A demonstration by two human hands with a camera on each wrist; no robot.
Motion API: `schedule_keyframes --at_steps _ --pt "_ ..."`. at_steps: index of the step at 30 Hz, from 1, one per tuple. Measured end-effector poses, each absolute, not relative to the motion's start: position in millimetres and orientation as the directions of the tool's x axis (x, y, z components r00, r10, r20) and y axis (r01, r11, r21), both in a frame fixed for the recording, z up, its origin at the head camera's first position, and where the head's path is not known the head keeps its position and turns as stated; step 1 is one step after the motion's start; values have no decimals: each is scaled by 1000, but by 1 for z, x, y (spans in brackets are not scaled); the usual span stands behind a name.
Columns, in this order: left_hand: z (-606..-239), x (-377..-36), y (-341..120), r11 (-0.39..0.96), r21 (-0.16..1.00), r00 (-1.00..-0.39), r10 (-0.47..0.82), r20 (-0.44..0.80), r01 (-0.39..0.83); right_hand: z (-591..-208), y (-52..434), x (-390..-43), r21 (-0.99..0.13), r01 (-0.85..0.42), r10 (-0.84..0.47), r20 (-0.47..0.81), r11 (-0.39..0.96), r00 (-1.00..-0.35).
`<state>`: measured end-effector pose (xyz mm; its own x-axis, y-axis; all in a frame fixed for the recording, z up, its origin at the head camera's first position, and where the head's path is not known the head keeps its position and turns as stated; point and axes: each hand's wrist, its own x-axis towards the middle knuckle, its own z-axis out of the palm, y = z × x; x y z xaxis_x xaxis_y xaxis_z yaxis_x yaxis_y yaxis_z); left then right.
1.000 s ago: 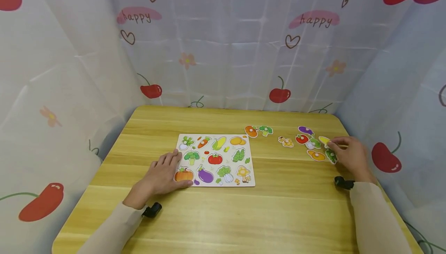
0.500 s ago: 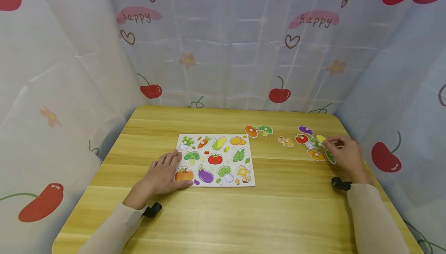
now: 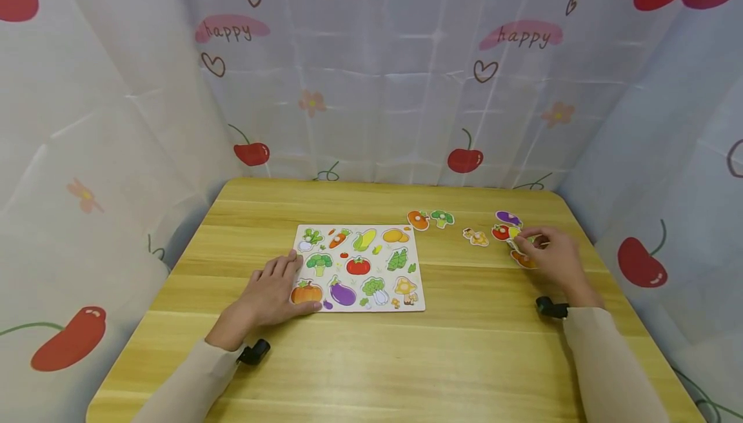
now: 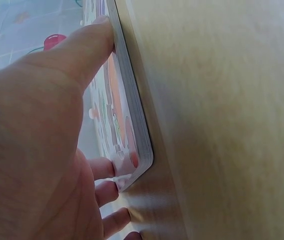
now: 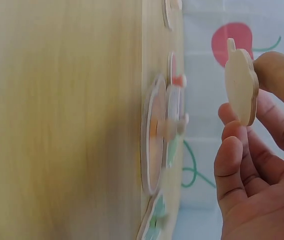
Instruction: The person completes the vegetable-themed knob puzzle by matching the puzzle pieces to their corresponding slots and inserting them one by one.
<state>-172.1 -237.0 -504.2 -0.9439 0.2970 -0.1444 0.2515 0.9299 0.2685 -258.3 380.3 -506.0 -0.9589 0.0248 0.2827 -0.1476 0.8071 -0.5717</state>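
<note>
My left hand [image 3: 269, 287] rests on the left side of a vegetable peg puzzle board [image 3: 378, 268], fingers along its left edge. In the left wrist view the thumb [image 4: 89, 47] lies over the board's front edge. My right hand [image 3: 554, 255] pinches a yellow corn puzzle piece [image 3: 513, 233] between thumb and fingertips, above the loose pieces at the right. Its plain wooden back [image 5: 239, 90] shows in the right wrist view, held off the table. Below the hand, a tomato piece [image 3: 500, 232] and an orange potato piece [image 3: 522, 260] are partly covered.
An eggplant piece [image 3: 508, 218] lies behind the right hand. Farther left are a mushroom piece [image 3: 477, 236], a broccoli piece [image 3: 442, 218] and a pumpkin piece [image 3: 417, 220] beside the board's back right corner. The wooden table [image 3: 371, 365] is bordered by printed curtains [image 3: 383, 120].
My right hand has moved left with the corn piece, from the right end of the loose pieces to over the tomato piece. The left hand and the board have stayed put.
</note>
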Motion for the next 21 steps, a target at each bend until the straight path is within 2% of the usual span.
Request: schedule_keyframes --at_steps 5,21 --pt "-504 -172 -237 930 268 -945 297 -138 253 -507 369 -262 -543 -185 -11 308 819 -951" --pt "-508 -172 -238 926 277 -946 298 -126 255 -503 327 -266 -567 -300 -112 342 767 -933"
